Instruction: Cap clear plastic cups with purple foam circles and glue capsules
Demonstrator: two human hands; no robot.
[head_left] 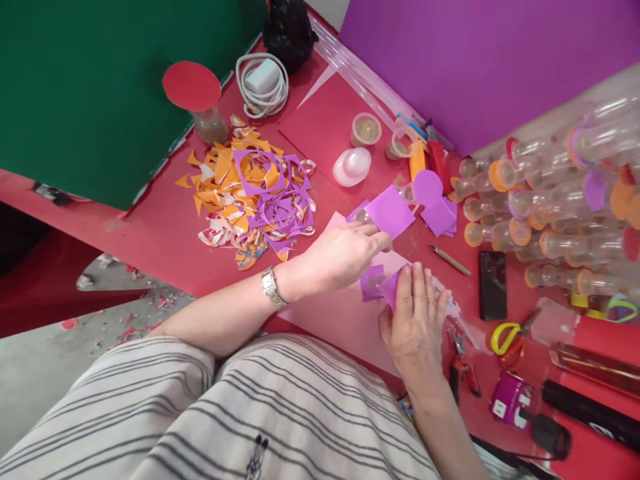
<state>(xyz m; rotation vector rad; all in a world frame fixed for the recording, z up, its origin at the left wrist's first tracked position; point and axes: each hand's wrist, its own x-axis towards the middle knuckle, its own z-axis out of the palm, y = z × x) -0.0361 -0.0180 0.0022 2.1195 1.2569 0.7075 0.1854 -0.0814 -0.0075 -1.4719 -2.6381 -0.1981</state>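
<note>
My left hand (345, 259), with a metal watch (271, 287) on its wrist, reaches in over a pale pink sheet (333, 317). Its fingers are curled inward; what they hold, if anything, is hidden. Just beyond them is a purple paper square (391, 212), with a clear plastic piece partly visible beside it. My right hand (417, 323) lies flat, fingers stretched out, on a folded-looking purple paper piece (393, 288). Another purple piece (371, 283) sits between the hands, touching that paper.
Orange and purple paper scraps (260, 193) are heaped at left. Clear plastic bottles (560, 200) with coloured discs stand at right. Nearby lie a craft knife (450, 260), a phone (493, 287), yellow-handled scissors (505, 339) and red pliers (466, 373). Small cups (367, 130) are at the back.
</note>
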